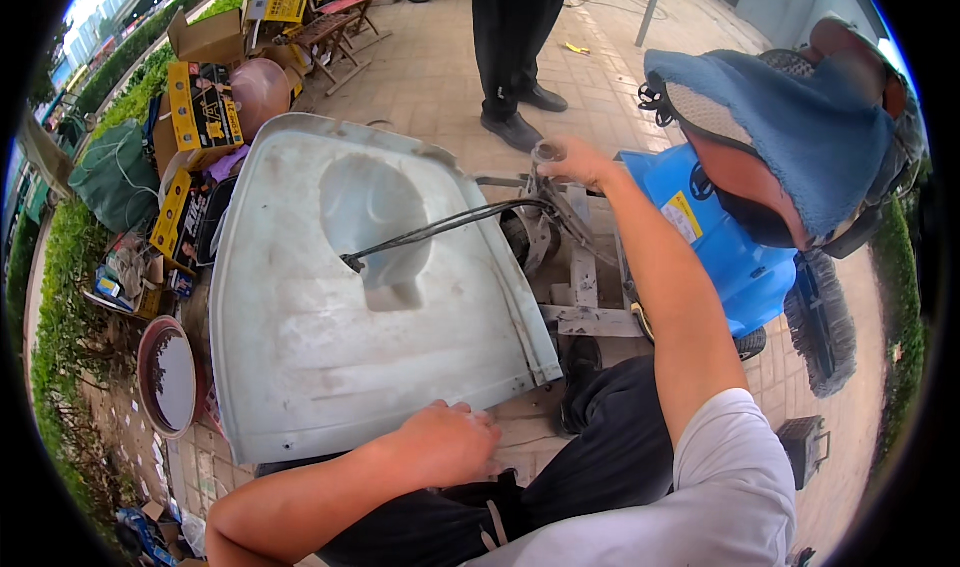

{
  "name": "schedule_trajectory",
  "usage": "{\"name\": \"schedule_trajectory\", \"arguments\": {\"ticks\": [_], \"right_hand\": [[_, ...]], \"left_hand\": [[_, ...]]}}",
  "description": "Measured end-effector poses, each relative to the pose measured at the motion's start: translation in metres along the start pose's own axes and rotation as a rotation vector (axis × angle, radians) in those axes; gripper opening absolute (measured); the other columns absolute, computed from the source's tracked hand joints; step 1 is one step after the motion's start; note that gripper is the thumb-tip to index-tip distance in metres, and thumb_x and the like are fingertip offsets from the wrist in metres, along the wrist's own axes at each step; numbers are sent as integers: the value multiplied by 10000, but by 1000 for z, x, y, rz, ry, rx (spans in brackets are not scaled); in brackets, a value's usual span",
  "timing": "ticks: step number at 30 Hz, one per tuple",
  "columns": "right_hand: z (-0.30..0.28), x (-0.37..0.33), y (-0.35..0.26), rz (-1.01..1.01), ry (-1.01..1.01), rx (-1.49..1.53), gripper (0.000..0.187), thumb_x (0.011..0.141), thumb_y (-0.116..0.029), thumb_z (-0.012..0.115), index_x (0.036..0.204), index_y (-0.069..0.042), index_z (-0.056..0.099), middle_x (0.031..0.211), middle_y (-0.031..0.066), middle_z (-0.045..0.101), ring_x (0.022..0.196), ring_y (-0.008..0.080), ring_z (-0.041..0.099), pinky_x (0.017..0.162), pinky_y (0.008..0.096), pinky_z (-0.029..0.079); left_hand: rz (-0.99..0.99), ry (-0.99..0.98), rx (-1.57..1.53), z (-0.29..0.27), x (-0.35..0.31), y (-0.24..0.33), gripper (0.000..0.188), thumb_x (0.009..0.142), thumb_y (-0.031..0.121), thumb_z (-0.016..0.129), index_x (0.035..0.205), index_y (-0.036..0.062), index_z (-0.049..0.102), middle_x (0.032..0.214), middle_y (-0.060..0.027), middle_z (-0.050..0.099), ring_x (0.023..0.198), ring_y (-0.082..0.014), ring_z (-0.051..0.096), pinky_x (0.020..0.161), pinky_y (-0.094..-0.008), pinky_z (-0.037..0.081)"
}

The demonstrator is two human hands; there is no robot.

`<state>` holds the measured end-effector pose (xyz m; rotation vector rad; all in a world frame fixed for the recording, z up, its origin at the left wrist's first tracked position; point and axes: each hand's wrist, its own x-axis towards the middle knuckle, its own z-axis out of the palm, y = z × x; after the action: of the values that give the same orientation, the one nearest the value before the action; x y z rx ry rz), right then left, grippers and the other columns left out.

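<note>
Gripping, with right hand [577,163], the top of an upright, dull grey metal tube [546,152], fingers bent in a narrow ring around it. Rising at the far end of a bare, scuffed grey metal frame [583,277], just off the upper right corner of a large, pale grey-green body panel [300,347] with a rounded hollow. Holding left hand [450,445] low at the panel's near edge, between its two lower corners, fingers loosely half bent, palm hidden; cannot tell of anything held there, nor of firm contact.

Counting: one panel, one frame, one gripped tube; at least two thin black cables [440,229], stretching from the panel's hollow across its right edge to the frame, near right hand. Beyond the frame, on the tan brick pavement [605,97], one bystander in black trousers [515,37] and two dark shoes. Right of the frame, one glossy blue plastic vehicle body [735,282], beside one brown-and-beige seat under one blue cloth [790,117]. Off the panel's left edge, at least two yellow-and-black cardboard cartons [200,107], one dark green bag [118,179] and one round, reddish-rimmed basin [146,382].
</note>
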<state>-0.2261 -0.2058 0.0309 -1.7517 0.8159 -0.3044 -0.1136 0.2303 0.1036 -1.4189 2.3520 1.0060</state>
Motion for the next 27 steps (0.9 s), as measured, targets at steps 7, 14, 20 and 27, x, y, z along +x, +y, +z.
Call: {"name": "schedule_trajectory", "arguments": {"ticks": [7,14,20,27], "right_hand": [[4,-1,7,41,54,195,530,815,-167,769,1290,-49,564,1057,36,640,923,146,612,797,346,511],[43,14,31,-106,695,-324,785,625,-469,852,1089,103,579,1019,231,655,954,314,642,822,415,495],[68,11,20,-167,773,12,835,654,-393,877,1217,88,490,1092,170,633,1015,258,616,904,366,484],[30,19,38,-218,91,530,606,712,-117,833,1242,-19,556,1091,78,647,1021,164,606,913,300,473]], "left_hand": [[20,36,5,-2,2,3,398,898,430,585,996,47,635,1019,-105,648,1037,-302,608,862,-450,490],[5,14,23,-2,2,4,394,893,425,591,997,47,639,1014,-107,649,1025,-305,613,864,-445,493],[50,96,16,-1,-4,7,307,890,353,585,997,71,636,1004,-93,640,974,-297,624,817,-424,514],[74,17,-46,-8,-6,11,387,886,404,619,1017,40,638,1027,-112,641,1028,-302,609,811,-431,500]]}}
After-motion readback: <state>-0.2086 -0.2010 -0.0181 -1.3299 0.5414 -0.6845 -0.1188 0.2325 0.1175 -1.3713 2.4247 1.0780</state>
